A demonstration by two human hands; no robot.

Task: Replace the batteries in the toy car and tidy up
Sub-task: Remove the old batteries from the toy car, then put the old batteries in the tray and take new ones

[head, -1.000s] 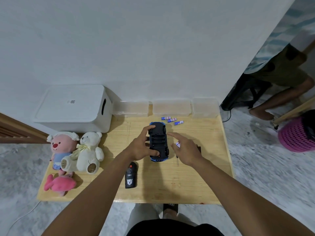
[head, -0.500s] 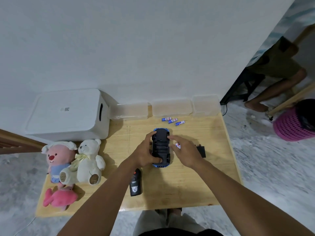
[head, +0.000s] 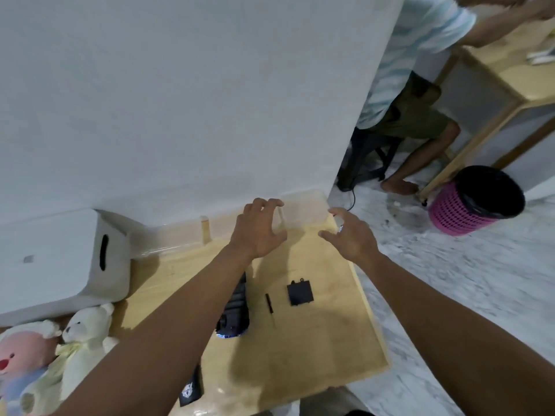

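Head view: the toy car (head: 235, 307) lies belly-up on the worktop (head: 315, 355), half hidden under the left forearm. Just right of the car lie a small screwdriver (head: 269, 303) and, beyond it, the black battery cover (head: 299, 293). So the compartment is open and the job looks about midway.

Well beyond the car, both hands hover at the clear container (head: 303, 211) on the far edge. The left hand (head: 258, 229) is spread in a wide claw, holding nothing. The right hand (head: 351, 235) has thumb and forefinger apart, and a bluish-white glint shows at its palm — perhaps a battery, but I cannot tell whether it is gripped.

Still to do, I judge: seat the batteries, refit the cover, and put away the loose things, including the remote (head: 190, 391) near the car's front-left.
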